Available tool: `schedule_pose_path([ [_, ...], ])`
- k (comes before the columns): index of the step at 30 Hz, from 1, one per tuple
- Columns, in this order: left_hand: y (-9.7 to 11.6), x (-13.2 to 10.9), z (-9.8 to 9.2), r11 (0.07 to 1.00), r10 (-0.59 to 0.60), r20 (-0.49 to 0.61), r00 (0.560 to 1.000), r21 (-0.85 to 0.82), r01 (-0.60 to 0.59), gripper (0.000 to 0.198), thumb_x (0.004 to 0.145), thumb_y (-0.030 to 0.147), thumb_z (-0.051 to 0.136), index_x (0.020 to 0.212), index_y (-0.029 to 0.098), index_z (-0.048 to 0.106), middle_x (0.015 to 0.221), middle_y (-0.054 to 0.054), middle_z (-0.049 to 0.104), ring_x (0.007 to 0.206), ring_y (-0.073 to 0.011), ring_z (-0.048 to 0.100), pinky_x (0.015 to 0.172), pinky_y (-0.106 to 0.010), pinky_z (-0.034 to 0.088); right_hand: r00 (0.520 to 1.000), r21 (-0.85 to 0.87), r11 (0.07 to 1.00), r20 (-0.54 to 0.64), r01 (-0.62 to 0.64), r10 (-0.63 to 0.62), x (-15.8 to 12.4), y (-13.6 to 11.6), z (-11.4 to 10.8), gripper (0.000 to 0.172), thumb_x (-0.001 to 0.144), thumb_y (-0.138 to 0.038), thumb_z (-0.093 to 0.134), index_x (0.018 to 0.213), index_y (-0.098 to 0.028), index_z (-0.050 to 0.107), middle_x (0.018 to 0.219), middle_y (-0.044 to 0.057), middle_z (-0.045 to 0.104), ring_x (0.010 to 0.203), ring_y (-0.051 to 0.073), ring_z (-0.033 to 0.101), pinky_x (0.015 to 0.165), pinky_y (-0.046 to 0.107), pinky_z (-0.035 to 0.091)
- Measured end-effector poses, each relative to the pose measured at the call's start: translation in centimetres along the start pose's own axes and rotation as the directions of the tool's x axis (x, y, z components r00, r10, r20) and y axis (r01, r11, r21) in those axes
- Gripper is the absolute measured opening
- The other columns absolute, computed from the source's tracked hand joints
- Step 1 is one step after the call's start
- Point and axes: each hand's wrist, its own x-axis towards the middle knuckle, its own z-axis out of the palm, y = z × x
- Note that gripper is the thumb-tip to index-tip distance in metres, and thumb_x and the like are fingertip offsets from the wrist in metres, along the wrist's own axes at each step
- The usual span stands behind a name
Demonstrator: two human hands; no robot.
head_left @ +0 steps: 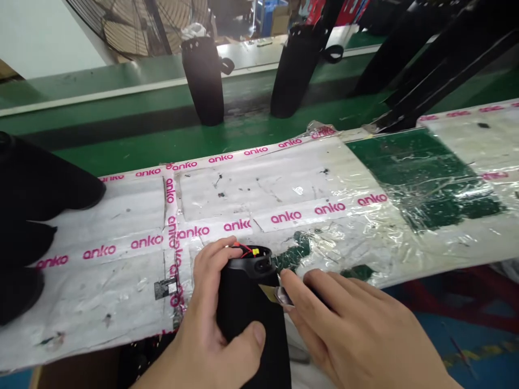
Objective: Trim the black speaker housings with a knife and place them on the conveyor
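My left hand [211, 319] is wrapped round a black fabric-covered speaker shell [247, 319] and holds it upright at the table's near edge. Its open top shows a black plastic rim with red wires and a yellow connector [248, 250]. My right hand [357, 329] lies against the shell's right side, fingers together, pinching a small shiny tool or strip [279, 294] against the fabric. What exactly that piece is I cannot make out.
The worktable [121, 259] is covered in white sheet and pink "anko" tape, with a small black label [165, 288]. Two black shells [205, 81] [294, 70] stand on the green conveyor [121, 135]. More black shells [28, 216] lie at left. A fan [138, 24] stands behind.
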Motion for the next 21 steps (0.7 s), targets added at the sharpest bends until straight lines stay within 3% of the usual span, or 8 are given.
schedule_pose_path([
  [2,0.1,0.2,-0.1,0.999,-0.03,0.031,0.999,0.016,0.03,0.083,0.086,0.018,0.067,0.157,0.052,0.038,0.162,-0.002,0.04,0.154,-0.0398,0.041,0.129,-0.067,0.034,1.0,-0.002,1.0,0.015,0.018,-0.018,0.1,0.2,-0.3,0.035,0.099,-0.013,0.055,0.132,-0.02,0.057,0.088,0.0,0.069,0.069,0.021,0.065,0.067,0.037,0.043],
  [6,0.1,0.2,0.0,1.0,-0.019,-0.014,1.0,-0.018,0.019,0.082,0.085,0.02,0.063,0.159,0.047,0.039,0.162,-0.004,0.041,0.153,-0.0407,0.044,0.128,-0.065,0.037,1.0,-0.003,1.0,0.021,0.022,-0.022,0.7,0.3,-0.5,0.039,0.093,-0.01,0.054,0.13,-0.021,0.059,0.085,0.0,0.068,0.07,0.021,0.063,0.067,0.036,0.042],
  [15,-0.1,0.8,-0.3,1.0,-0.031,0.062,0.998,-0.002,0.031,0.089,0.089,0.02,0.063,0.165,0.053,0.031,0.168,0.0,0.036,0.161,-0.0399,0.033,0.134,-0.062,0.03,0.999,-0.067,0.997,0.037,-0.028,0.03,1.7,0.2,0.1,0.036,0.098,-0.034,0.062,0.132,-0.027,0.068,0.081,0.005,0.069,0.07,0.021,0.061,0.063,0.031,0.045],
  [21,-1.2,1.0,-0.1,0.998,0.06,0.04,0.997,0.028,-0.061,0.087,0.087,0.025,0.067,0.166,0.045,0.036,0.169,-0.004,0.035,0.159,-0.0411,0.035,0.13,-0.058,0.035,0.995,-0.039,0.999,0.101,0.0,0.004,1.7,0.6,-0.4,0.042,0.091,-0.023,0.061,0.133,-0.025,0.064,0.085,0.002,0.071,0.07,0.02,0.065,0.061,0.033,0.046],
])
